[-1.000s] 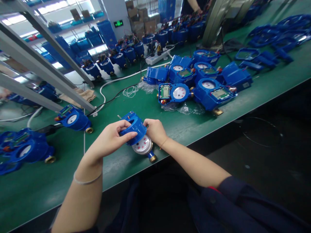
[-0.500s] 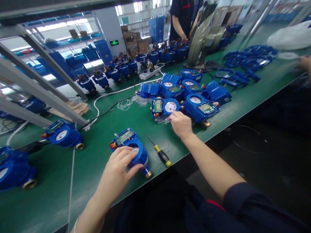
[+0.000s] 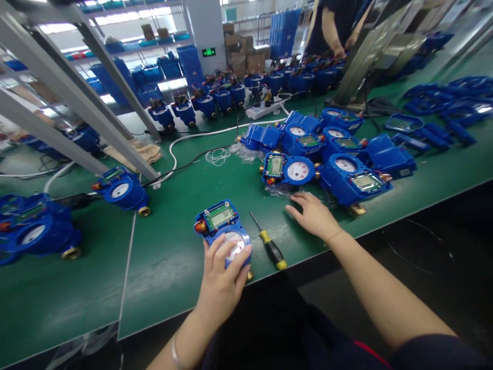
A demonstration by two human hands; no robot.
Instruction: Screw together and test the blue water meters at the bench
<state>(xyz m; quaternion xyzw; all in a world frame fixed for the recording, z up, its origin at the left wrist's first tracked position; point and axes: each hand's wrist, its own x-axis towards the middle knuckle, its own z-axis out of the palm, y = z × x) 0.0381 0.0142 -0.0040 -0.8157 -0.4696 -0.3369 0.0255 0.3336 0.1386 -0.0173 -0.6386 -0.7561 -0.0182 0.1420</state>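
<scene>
A blue water meter (image 3: 222, 216) with its circuit board and small display exposed lies near the table's front edge. My left hand (image 3: 222, 270) grips its round dial end, the fingers curled over the dial. Just right of it lies a screwdriver (image 3: 272, 248) with a black and yellow handle. My right hand (image 3: 314, 216) is open and low over the table, thumb apart from the fingers, beside some clear plastic wrap (image 3: 279, 191). Beyond that hand lies a second opened water meter (image 3: 296, 170), its dial facing up. Whether the right fingertips touch the plastic, I cannot tell.
More blue meters (image 3: 346, 177) are grouped at the right, with blue covers (image 3: 431, 134) behind them. Other meters (image 3: 121, 190) stand at the left. A white cable (image 3: 215, 131) and a power strip (image 3: 265, 109) cross the back. A co-worker's hand (image 3: 339, 50) is at the far side.
The view has shifted left, so things appear further right. My right hand has come away from the second meter and its fingers have spread. The meter under my left hand now shows its dial more fully.
</scene>
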